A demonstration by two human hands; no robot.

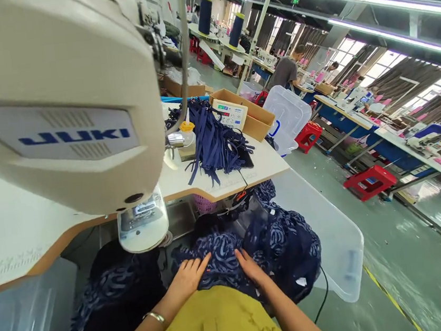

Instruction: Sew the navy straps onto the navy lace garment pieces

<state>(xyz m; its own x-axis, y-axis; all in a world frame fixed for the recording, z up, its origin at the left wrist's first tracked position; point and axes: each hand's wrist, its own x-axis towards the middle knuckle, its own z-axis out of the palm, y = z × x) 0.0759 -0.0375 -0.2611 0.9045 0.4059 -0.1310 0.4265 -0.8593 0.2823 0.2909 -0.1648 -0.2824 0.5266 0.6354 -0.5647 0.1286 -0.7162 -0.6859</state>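
Note:
A bunched navy garment (220, 253) with a lighter blue wavy pattern lies in front of my lap, below the table edge. My left hand (189, 276) holds its left side, fingers curled on the cloth and thumb pointing right. On the other side my right hand (251, 267) grips the cloth, with part of its fingers hidden in the folds. More of the dark patterned fabric (289, 242) is heaped to the right, with small white labels showing. Above and left of my hands is the JUKI sewing machine (57, 99), its rounded arm bed (143, 225) jutting toward me.
Navy strips (215, 139) lie piled on the table (260, 163) beside a control panel (230, 114) and a cardboard box (252, 110). Dark fabric (116, 299) hangs at left. A clear plastic bin (341, 247) sits right. Red stools (369, 181) and a person (283, 70) are farther back.

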